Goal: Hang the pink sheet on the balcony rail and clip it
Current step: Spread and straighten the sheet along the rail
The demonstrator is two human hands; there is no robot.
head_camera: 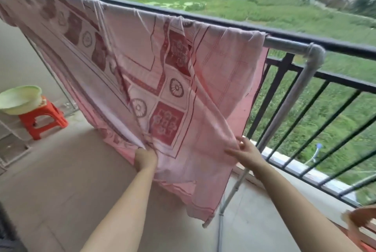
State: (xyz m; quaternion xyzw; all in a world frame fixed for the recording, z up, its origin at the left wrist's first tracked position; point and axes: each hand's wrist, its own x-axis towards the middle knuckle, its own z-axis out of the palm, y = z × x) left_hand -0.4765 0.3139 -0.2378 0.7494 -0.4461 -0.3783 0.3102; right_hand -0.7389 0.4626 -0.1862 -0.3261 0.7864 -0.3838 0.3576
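Pink sheet (213, 80), thin, soft, light, probably slip-prone: draped over grey rail (284, 44), lower hem bunched in left hand's (145, 159) curled fingers, right hand's (247, 153) fingers spread against side edge; best held by hems.

The sheet (213, 93) is pale pink, printed with dark red squares that carry pink flower motifs, round wheel-like rosettes in red outline, and thin red lines and bands that frame them. Its right part is plain pink with a faint grid of lines. The rail (223, 22) is black and the pipe (284, 43) dull silver-grey. The basin (18, 99) is pale green, the stool (43, 118) bright orange-red, the floor (61, 180) grey-beige, the field (264, 9) green.
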